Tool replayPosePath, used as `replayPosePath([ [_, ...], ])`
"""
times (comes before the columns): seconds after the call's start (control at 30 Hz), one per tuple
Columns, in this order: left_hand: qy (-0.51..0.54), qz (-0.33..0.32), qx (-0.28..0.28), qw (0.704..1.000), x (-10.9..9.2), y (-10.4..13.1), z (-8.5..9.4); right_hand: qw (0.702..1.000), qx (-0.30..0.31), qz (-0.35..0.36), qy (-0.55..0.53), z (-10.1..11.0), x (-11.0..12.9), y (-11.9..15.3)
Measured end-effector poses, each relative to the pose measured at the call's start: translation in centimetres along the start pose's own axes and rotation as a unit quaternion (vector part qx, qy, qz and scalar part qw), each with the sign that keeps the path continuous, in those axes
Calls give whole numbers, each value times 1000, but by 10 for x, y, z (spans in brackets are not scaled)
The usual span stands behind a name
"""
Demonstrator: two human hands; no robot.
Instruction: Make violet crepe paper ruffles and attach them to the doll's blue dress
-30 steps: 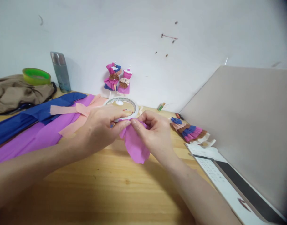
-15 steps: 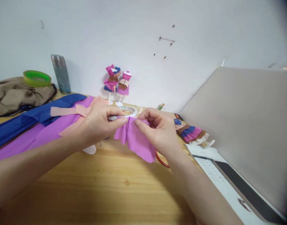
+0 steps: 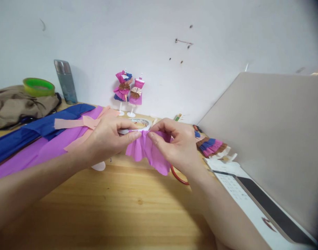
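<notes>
A gathered purple paper strip (image 3: 159, 158) hangs between my two hands over the wooden table (image 3: 101, 208). My left hand (image 3: 112, 133) pinches the strip's top edge with thumb and fingers, right beside a white tape roll (image 3: 147, 124) that its fingers overlap. The thumb and index finger of my right hand (image 3: 175, 139) pinch the same edge a little further right. Small folds run down the strip from the pinched edge. Part of a red ring-shaped handle (image 3: 180, 177) shows below my right hand; the rest is hidden.
Blue (image 3: 15, 140), purple and peach paper lies at left, near a cloth (image 3: 8, 107), green tape roll (image 3: 39, 86) and bottle (image 3: 66, 83). Two small dressed stands (image 3: 124, 88) are by the wall. A layered ruffled piece (image 3: 212, 147) and open laptop (image 3: 265, 139) are at right.
More of the purple strip is bunched into folds between my hands, and its loose right part hangs shorter and higher. The view has shifted slightly.
</notes>
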State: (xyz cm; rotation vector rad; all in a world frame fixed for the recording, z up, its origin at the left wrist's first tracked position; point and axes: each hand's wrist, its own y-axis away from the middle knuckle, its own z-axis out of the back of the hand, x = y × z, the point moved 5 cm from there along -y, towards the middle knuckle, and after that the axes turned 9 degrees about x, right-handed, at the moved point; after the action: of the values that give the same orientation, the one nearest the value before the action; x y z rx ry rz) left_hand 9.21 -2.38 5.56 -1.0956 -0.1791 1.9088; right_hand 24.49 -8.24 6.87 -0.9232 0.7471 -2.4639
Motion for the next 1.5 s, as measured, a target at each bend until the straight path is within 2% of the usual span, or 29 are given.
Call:
replayPosePath([
  [0.23, 20, 28, 0, 999, -5, 0, -1, 1000, -1, 6, 3, -1, 1, -1],
  [0.47, 26, 27, -6, 999, -7, 0, 0, 998, 5, -39, -52, -6, -7, -1],
  [0.7, -70, -45, -6, 996, -17, 4, 1, 977, 25, -114, -177, -15, -18, -3],
  [0.83, -47, -11, 39, 998, -11, 2, 0, 986, 14, -95, -134, -14, -15, -3],
  [0.93, -2, 16, 42, 999, -4, -3, 2, 993, 16, -76, -92, -13, -12, -2],
  [1.1, 14, 7, 26, 1000, -5, -8, 6, 989, 51, -90, -108, -11, -12, 0],
  [1.33, -41, -37, -3, 998, -8, -5, 8, 994, 33, -83, -59, -7, -4, 0],
  [1.5, -45, -23, 13, 999, -5, -3, 4, 997, 35, -55, -51, -7, 4, 4],
])
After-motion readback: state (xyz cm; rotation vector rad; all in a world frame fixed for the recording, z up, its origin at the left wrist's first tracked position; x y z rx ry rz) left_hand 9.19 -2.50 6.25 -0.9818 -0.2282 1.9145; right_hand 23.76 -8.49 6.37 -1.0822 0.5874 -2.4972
